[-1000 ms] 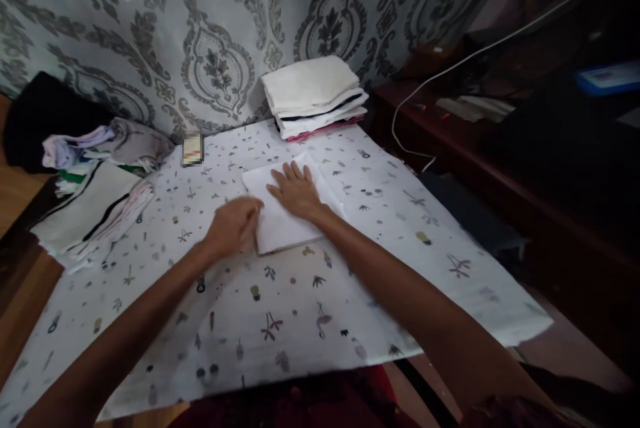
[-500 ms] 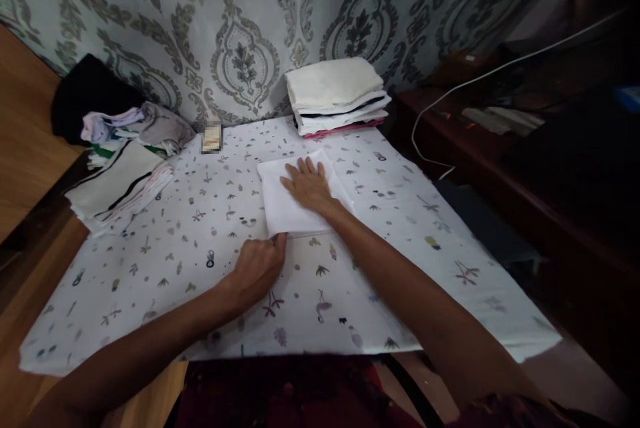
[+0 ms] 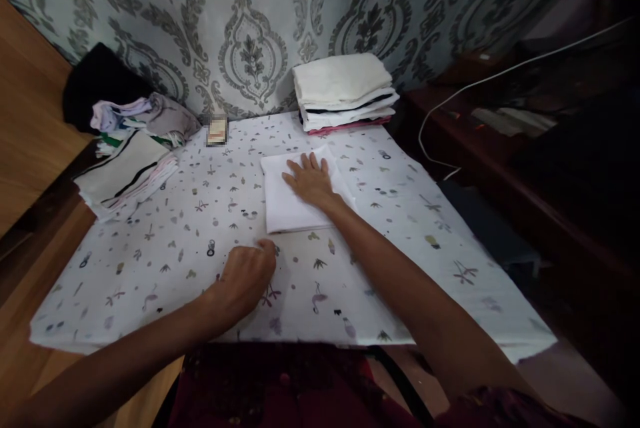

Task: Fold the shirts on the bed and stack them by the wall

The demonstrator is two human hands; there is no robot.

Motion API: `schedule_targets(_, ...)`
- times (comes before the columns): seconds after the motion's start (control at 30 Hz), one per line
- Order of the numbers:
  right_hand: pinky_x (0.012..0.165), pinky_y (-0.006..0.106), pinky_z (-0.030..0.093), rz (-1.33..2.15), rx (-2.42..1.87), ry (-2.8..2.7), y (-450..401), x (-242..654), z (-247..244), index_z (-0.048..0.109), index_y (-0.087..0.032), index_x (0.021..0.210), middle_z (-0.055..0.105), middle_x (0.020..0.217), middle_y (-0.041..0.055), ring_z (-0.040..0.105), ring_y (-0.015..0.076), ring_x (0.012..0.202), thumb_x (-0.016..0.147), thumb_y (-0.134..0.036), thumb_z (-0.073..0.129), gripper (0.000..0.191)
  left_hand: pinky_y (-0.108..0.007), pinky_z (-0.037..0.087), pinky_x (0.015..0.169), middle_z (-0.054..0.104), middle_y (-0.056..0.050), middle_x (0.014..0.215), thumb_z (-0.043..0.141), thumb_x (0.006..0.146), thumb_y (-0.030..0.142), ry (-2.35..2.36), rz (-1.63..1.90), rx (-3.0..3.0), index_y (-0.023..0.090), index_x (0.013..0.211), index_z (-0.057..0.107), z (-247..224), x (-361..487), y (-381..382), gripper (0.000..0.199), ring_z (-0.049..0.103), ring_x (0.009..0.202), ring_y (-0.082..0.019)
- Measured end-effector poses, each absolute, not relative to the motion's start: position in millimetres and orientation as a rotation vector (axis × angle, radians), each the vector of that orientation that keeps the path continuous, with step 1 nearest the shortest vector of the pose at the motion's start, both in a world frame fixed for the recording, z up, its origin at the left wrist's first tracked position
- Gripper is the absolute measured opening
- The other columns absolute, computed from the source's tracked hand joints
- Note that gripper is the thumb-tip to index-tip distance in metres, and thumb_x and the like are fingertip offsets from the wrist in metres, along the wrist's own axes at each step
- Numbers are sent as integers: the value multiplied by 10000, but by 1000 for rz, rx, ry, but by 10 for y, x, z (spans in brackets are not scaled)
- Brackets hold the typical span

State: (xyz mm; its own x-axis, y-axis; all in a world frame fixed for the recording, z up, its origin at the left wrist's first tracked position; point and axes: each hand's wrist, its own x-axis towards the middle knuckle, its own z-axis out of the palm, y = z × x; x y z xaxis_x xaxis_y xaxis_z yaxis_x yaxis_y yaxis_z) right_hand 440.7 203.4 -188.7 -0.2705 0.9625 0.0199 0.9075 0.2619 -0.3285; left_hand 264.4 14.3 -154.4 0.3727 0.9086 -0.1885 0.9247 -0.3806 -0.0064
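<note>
A folded white cloth (image 3: 286, 205) lies flat near the middle of the table, which is covered by a printed white sheet (image 3: 200, 281). My right hand (image 3: 311, 180) rests on the cloth with its fingers spread, palm down. Just below the cloth's near left corner is my left hand (image 3: 249, 276), apart from it. Its fingers are curled in and the thumb points toward the cloth; nothing shows in it.
Behind the cloth stands a stack of folded cloths (image 3: 345, 91) against the patterned wall. At the left are folded striped cloths (image 3: 123, 171) and a heap of clothes (image 3: 165, 118). A small blurred box (image 3: 217, 131) sits at the back edge. A white cable (image 3: 470, 85) hangs at the right.
My left hand has drawn back from the cloth's near left corner, toward me and slightly left. My right hand stays spread on the cloth. The view has shifted slightly.
</note>
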Motion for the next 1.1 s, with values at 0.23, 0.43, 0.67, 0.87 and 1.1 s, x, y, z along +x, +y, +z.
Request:
schedule_targets(0.23,1195,577,53,424,-1785,-2316,1987,4427,-1777,344,-230,1547,171,1663,116,77,351,1526,1026,-526,256,605,-429,494,740,692,-136,801,415,885,134,1883,-132,2554,178,1031,636,-1152,2516,567,268,649,804,-305)
schedule_targets(0.43,1204,551,134,496,-1651,-2405,2038,4334,-1603,457,-202,1477,285,1631,91,154,262,1527,1039,-344,246,506,-471,293,1171,503,-150,1487,377,993,323,1459,288,2649,199,1385,500,-1436,2782,876,429,413,1414,-278)
schedule_targets(0.67,1213,546,114,525,-1309,-2680,2362,3921,-1661,371,-188,1529,262,1636,84,156,241,1528,1034,-406,285,548,-568,171,1222,247,-185,1629,396,986,492,1421,377,2509,181,1550,261,-1984,2813,893,658,143,1527,-302)
schedule_targets(0.87,1196,532,178,428,-1331,-2639,2517,3890,-1719,386,-278,1515,333,1614,57,225,221,1509,1038,-468,272,527,-601,236,1203,205,-143,1651,446,964,492,1388,628,2277,275,1528,305,-2144,2743,820,620,152,1526,-325)
schedule_targets(1.1,1069,460,377,290,-1627,-2519,2690,4586,-1483,588,-176,1287,570,1375,154,484,299,1305,959,-396,488,407,-429,564,916,571,-174,1305,617,861,496,1455,984,1291,210,1356,385,-1784,2595,1068,617,618,1191,-280)
